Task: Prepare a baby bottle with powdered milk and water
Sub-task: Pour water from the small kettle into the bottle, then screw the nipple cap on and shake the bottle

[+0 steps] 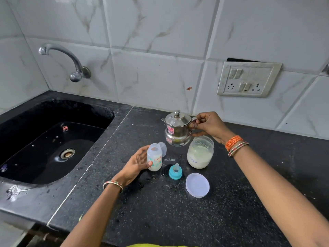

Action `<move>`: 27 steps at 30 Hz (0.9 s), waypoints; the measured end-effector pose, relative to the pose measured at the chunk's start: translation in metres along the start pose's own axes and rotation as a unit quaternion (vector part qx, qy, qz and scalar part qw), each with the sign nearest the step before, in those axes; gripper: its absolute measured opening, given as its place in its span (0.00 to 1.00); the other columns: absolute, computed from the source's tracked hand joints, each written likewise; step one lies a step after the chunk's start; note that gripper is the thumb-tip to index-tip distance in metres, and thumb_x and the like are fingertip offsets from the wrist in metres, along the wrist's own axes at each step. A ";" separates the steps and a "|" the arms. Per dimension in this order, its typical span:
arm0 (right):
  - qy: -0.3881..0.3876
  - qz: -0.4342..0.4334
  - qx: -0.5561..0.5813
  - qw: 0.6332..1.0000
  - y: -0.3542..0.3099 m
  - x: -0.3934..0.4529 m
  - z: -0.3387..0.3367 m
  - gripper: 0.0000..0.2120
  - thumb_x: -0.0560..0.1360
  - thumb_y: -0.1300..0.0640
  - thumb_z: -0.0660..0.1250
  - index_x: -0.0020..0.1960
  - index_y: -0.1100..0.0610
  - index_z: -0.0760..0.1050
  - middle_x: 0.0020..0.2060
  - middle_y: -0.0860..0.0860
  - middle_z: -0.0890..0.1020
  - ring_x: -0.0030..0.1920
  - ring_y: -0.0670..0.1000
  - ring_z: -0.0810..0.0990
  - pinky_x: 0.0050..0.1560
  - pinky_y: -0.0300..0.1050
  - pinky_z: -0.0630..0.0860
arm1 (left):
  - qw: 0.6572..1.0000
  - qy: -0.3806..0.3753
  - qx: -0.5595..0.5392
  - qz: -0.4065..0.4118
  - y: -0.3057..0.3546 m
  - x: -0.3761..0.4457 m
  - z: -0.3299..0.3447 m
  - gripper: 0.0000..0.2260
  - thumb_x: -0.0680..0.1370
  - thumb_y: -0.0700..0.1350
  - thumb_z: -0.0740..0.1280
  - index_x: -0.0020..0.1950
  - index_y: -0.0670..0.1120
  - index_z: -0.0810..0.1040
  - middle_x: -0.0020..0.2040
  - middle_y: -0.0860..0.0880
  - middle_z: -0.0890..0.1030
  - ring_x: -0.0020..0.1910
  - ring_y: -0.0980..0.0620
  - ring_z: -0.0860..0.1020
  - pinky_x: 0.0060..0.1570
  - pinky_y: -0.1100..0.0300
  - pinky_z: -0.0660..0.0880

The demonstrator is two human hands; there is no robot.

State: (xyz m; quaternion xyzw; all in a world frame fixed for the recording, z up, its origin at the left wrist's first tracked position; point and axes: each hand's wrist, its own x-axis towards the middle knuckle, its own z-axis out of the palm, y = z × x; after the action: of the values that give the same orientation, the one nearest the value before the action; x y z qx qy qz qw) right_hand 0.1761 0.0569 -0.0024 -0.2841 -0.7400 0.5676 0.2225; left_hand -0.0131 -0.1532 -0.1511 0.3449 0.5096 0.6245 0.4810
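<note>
**Bottle and kettle in hand**

Nearest us on the worktop [160,211] lay the lid [197,185], then the teat [175,172]. Our left hand [137,164] grasped the open bottle [154,159], standing mid-worktop. Our right hand [208,126] gripped the kettle [178,130] handle toward the back edge, just behind the jar [200,152].

1. The left hand [138,162] curls round an open baby bottle [154,158] standing upright on the black countertop [160,211], near the sink [53,139] edge.
2. The right hand [207,124] grips the handle of a lidded steel kettle [178,130] near the back edge, by the wall.
3. An open powder jar [200,152] stands just beside the kettle.
4. The blue teat ring [175,172] and the jar's lid [197,185] lie in front of the jar.
5. A clear cap [162,148] stands behind the bottle.
</note>
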 end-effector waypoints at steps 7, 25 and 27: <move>0.067 -0.025 0.032 0.997 0.015 0.036 -0.008 0.12 0.69 0.69 0.72 0.34 0.60 0.71 0.36 0.57 0.81 0.38 0.52 0.85 0.41 0.52 0.84 | 0.990 0.107 0.069 0.054 0.073 0.060 -0.016 0.21 0.71 0.25 0.59 0.53 0.49 0.75 0.58 0.50 0.76 0.60 0.50 0.73 0.60 0.50 0.74; 0.170 0.059 0.106 0.978 0.095 0.169 -0.022 0.13 0.71 0.74 0.69 0.41 0.57 0.72 0.35 0.56 0.80 0.39 0.52 0.81 0.43 0.49 0.82 | 0.988 0.140 0.006 -0.067 0.057 0.280 0.013 0.11 0.80 0.40 0.63 0.60 0.37 0.77 0.45 0.45 0.81 0.45 0.50 0.79 0.45 0.63 0.80; 0.172 0.064 0.102 0.978 0.100 0.181 -0.024 0.13 0.72 0.74 0.68 0.41 0.57 0.72 0.37 0.56 0.80 0.40 0.52 0.81 0.42 0.48 0.83 | 0.987 0.149 0.000 -0.066 0.051 0.288 0.008 0.11 0.79 0.40 0.63 0.59 0.37 0.78 0.46 0.44 0.82 0.46 0.49 0.79 0.44 0.61 0.81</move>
State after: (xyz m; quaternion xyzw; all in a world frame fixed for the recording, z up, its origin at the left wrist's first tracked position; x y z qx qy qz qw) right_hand 0.0747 0.2155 -0.0913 -0.4000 -0.6089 0.5961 0.3374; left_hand -0.1045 0.1226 -0.1171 0.2134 0.5971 0.6357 0.4402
